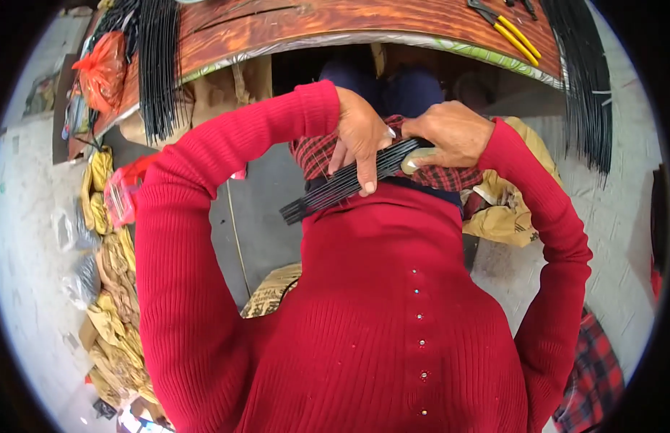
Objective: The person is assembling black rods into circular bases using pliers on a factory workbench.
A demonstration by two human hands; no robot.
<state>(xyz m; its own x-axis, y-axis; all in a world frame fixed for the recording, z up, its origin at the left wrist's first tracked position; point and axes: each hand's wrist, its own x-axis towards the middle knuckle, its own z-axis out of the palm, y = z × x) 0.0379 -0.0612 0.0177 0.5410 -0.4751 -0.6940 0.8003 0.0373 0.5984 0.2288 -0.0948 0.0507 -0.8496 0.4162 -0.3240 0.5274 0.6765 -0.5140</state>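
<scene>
A bundle of thin black wires [328, 193] lies slantwise across my lap, its lower left end squared off and thicker. My left hand [359, 137] reaches down onto the middle of it, with a finger laid over the strands and the others partly behind them. At the upper right end, my right hand [450, 136] is closed round the bundle, thumb pressed on top. Beneath both hands is a red and black checked cloth [450, 178]. Some of my fingers are hidden by the wires and the cloth.
Ahead stands a brown wooden table [378, 22] with yellow-handled pliers [515, 36] on it. Long black wires hang over its edge at left [158, 72] and right [584, 86]. A red plastic bag [104, 72] and crumpled yellow sacks [115, 310] are on the left.
</scene>
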